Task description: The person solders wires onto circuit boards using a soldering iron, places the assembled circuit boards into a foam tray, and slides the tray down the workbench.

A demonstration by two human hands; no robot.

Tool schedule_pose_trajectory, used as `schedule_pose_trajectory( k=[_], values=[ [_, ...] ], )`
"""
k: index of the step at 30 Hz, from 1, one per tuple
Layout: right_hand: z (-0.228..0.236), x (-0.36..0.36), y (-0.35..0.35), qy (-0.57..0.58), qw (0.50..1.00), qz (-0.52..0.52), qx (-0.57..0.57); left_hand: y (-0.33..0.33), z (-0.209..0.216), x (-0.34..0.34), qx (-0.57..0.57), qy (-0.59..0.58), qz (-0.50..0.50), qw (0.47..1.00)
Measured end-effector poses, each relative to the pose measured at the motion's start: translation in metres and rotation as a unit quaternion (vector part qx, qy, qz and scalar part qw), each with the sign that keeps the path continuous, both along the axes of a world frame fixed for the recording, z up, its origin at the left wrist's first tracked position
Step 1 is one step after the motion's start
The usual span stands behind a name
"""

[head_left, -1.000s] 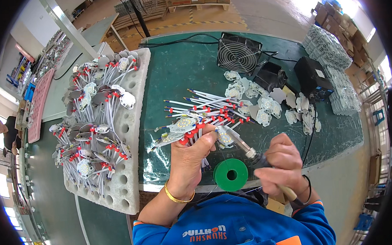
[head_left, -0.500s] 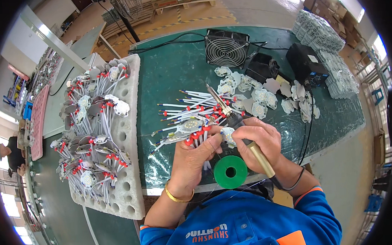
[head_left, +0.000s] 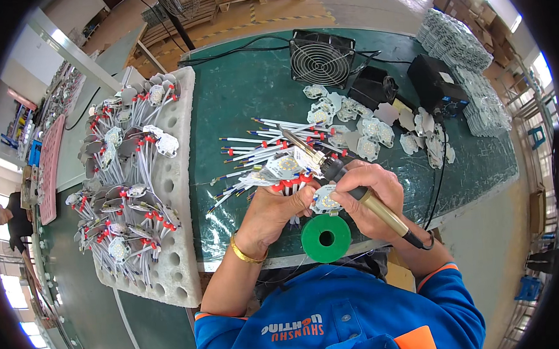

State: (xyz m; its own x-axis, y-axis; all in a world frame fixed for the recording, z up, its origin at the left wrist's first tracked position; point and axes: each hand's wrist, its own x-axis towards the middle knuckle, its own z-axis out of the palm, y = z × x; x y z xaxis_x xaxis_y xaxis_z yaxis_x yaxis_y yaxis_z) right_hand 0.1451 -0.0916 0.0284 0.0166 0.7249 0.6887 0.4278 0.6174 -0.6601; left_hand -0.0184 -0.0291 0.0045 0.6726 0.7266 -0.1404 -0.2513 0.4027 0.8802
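My left hand is closed round a bunch of white wires with red caps. A white LED board sits on top of the bunch. In my right hand is a soldering iron with a gold handle, its tip slanting up and left over the loose wires on the bench. The right thumb and fingers also pinch a small LED board, beside my left fingertips. Just below the hands is a green solder spool. My palms hide part of the wires.
At left stands a white foam block with holes, full of wired boards. Loose LED boards lie right of centre. Behind them are a fan, a black box and stacked boards. A person is at far left.
The pinched LED board has come lower and turned its face more into view. The soldering iron's tip has swung slightly left. My left hand keeps its hold on the wires.
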Motion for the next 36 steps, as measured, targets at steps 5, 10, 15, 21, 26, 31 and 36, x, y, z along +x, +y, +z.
schedule_pose_trajectory(
  k=[5, 10, 15, 21, 26, 31, 36],
  values=[
    [0.000, -0.002, -0.004, 0.016, 0.998, -0.022, -0.052, 0.001, -0.005, 0.003, -0.021, 0.009, -0.023, 0.999],
    [-0.007, 0.002, 0.006, -0.018, 0.994, -0.093, -0.046, 0.003, -0.006, 0.008, -0.011, 0.046, -0.054, 0.997],
    [-0.021, 0.039, 0.010, -0.116, 0.982, -0.123, 0.079, 0.014, -0.023, -0.009, -0.144, -0.241, -0.019, 0.960],
    [-0.032, 0.089, 0.001, -0.339, 0.907, -0.238, -0.072, 0.020, -0.010, -0.021, -0.140, -0.311, 0.009, 0.940],
    [-0.039, 0.084, 0.003, -0.391, 0.888, -0.199, -0.134, 0.023, 0.000, -0.007, 0.023, 0.013, 0.129, 0.991],
    [-0.037, 0.087, 0.001, -0.353, 0.903, -0.184, -0.159, 0.024, 0.000, 0.011, 0.183, 0.147, 0.145, 0.961],
    [-0.032, 0.083, -0.003, -0.316, 0.913, -0.194, -0.172, 0.032, -0.010, 0.050, 0.490, 0.152, 0.095, 0.853]
  ],
)
